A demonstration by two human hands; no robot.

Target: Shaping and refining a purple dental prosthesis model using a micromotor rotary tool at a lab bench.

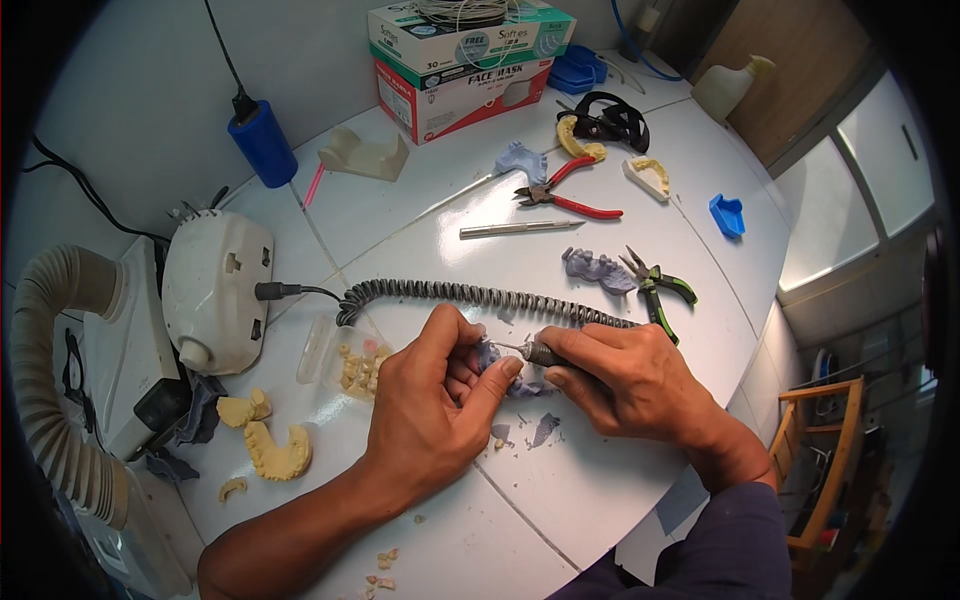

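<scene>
Works at white tiled table point(400, 240) | has cream control box point(215, 290) at left, with coiled black cord point(450, 289) | grips in right hand point(630, 378) dark handpiece point(543, 354) | pinches in left hand point(428, 395) grey-blue moulded piece point(487, 354), over table | holds thin metal bit point(508, 347) at that piece | has grey-blue scraps point(545, 430) strewn below

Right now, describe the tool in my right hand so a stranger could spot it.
From the white control box on the left, follow the black coiled cord toward your right hand. That hand holds a dark handpiece, its thin metal bit pointing left at a grey piece. Unlike the silver knife and green-handled pliers beyond, it is held.
</scene>
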